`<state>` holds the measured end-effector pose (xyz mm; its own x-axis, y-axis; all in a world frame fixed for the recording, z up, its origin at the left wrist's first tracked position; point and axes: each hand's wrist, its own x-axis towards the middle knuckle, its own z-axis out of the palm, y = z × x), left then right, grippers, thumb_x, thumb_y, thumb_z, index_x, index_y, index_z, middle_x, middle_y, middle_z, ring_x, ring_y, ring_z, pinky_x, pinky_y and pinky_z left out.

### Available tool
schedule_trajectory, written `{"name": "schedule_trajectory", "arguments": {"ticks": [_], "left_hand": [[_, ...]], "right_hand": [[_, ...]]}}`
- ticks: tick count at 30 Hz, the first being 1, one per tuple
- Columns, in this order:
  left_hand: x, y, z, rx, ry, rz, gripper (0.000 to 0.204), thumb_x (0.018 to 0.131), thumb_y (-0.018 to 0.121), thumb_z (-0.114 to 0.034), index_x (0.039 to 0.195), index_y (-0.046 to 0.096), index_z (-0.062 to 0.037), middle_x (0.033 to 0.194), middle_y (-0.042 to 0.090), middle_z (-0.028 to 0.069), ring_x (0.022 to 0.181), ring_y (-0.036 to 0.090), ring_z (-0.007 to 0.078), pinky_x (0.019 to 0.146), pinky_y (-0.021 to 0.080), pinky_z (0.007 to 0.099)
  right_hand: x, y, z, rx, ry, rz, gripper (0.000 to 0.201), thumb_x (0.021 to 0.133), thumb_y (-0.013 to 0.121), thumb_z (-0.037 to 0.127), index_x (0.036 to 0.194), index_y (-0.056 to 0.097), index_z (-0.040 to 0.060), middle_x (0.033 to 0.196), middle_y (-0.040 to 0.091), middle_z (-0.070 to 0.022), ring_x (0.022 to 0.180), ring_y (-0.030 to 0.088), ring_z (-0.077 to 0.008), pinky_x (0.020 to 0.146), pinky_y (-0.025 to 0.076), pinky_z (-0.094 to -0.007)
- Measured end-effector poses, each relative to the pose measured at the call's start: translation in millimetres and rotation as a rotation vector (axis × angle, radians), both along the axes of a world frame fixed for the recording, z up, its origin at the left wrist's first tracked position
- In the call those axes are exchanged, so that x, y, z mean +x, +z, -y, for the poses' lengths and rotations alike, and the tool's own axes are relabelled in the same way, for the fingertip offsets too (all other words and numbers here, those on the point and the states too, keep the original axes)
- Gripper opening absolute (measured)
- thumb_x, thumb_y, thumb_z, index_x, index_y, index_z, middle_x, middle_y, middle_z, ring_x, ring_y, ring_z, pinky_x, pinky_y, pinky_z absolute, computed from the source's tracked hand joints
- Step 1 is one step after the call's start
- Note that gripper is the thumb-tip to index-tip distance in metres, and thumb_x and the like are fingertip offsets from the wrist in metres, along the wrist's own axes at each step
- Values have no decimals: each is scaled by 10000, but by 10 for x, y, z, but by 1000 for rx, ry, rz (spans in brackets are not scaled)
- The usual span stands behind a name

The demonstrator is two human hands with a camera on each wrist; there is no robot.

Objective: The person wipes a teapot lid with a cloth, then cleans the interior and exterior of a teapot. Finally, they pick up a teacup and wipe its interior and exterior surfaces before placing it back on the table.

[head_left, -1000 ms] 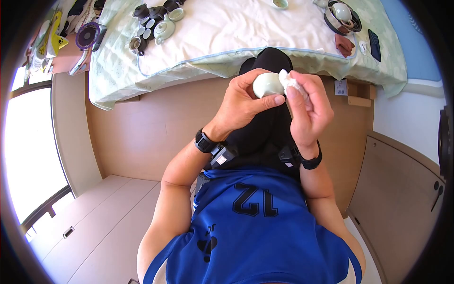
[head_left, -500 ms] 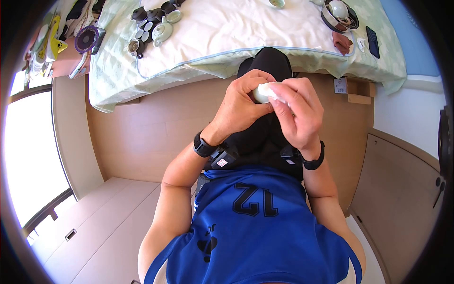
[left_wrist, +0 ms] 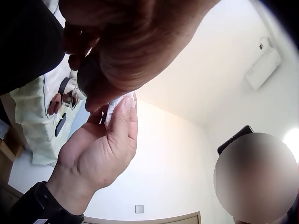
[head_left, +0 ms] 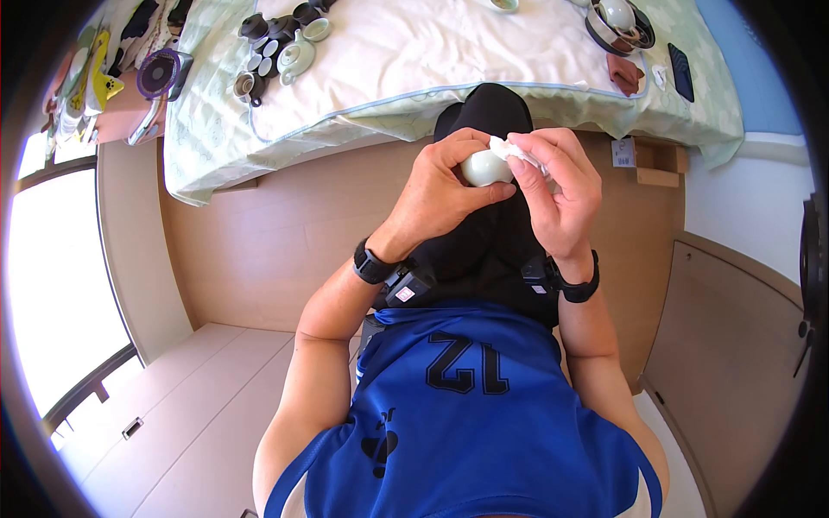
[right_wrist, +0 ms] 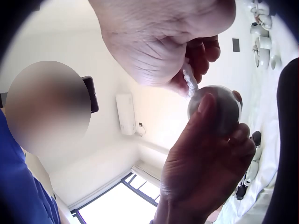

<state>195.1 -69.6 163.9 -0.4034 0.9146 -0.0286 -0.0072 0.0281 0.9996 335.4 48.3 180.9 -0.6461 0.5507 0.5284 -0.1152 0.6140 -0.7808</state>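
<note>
A small, rounded, pale green cup (head_left: 485, 170) is in my left hand (head_left: 440, 190), whose fingers and thumb curl round its sides above my lap. My right hand (head_left: 563, 186) pinches a crumpled white tissue (head_left: 503, 149) between thumb and fingers, right at the cup's far right edge. In the right wrist view the cup (right_wrist: 220, 112) shows its smooth round side, my left thumb lying along it, and the tissue (right_wrist: 190, 80) hangs close beside it. The left wrist view shows the right hand (left_wrist: 100, 149) gripping the tissue (left_wrist: 112, 112); the cup there is mostly in shadow behind the left hand (left_wrist: 135, 46).
Ahead is a table with a white cloth (head_left: 389, 65). Dark teaware (head_left: 281, 34) and a pale green teapot (head_left: 297, 57) stand at its left. At its right are a pot (head_left: 617, 30) with pale ware inside, a folded brown cloth (head_left: 623, 76) and a phone (head_left: 680, 73).
My right hand moved left with the tissue, covering much of the cup, then drew back right to the cup's edge. My left hand keeps its hold, the cup turning slightly within it.
</note>
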Motion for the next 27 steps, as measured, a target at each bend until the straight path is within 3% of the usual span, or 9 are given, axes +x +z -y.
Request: {"name": "schedule_trajectory", "arguments": {"ticks": [6, 9, 13, 18, 21, 24, 27], "left_hand": [[-14, -27, -12, 3, -17, -30, 276, 802, 876, -67, 1045, 762, -2, 1127, 688, 61, 932, 643, 127, 810, 529, 302], [-2, -44, -14, 25, -7, -62, 272, 836, 861, -12, 1086, 756, -27, 1139, 705, 26, 989, 637, 81, 868, 530, 266], [0, -14, 8, 9, -71, 226, 319, 857, 859, -33, 1152, 738, -23, 1074, 730, 4, 964, 653, 76, 870, 544, 250], [19, 41, -25, 8, -74, 357, 300, 869, 864, -59, 1138, 736, -27, 992, 746, -2, 911, 664, 67, 852, 564, 252], [18, -26, -6, -3, -51, 477, 304, 865, 862, -43, 1141, 736, -31, 1017, 749, 1, 923, 669, 67, 864, 576, 259], [35, -2, -4, 8, -11, 511, 277, 857, 863, -50, 1105, 742, -25, 979, 738, -11, 893, 656, 63, 822, 562, 249], [-27, -29, 10, -103, -37, 217, 287, 871, 846, -48, 1134, 740, -7, 985, 733, -18, 930, 659, 61, 841, 555, 246]], "right_hand": [[-16, 49, 83, 230, 83, -40, 176, 904, 724, -29, 1080, 731, -31, 975, 682, -136, 828, 649, -281, 721, 526, -345], [13, -13, 5, 77, -9, -14, 164, 916, 723, -18, 1079, 733, -34, 986, 686, -135, 820, 652, -268, 713, 526, -335], [44, -71, -14, -241, -52, -62, 144, 941, 709, -9, 1079, 735, -39, 996, 691, -139, 802, 658, -242, 696, 526, -317], [69, -18, 41, 50, 41, -66, 152, 935, 718, -14, 1085, 738, -32, 1008, 690, -130, 826, 664, -219, 712, 530, -315], [44, -53, 5, -97, -34, -55, 165, 916, 726, -26, 1080, 741, -27, 1002, 689, -130, 844, 664, -240, 706, 526, -330], [68, -24, -8, -12, -1, -38, 174, 898, 732, -29, 1072, 737, -25, 995, 687, -130, 833, 658, -256, 703, 522, -344], [52, 60, 59, 90, 52, -18, 181, 877, 737, -27, 1057, 733, -25, 974, 674, -132, 846, 648, -287, 717, 523, -367]]}}
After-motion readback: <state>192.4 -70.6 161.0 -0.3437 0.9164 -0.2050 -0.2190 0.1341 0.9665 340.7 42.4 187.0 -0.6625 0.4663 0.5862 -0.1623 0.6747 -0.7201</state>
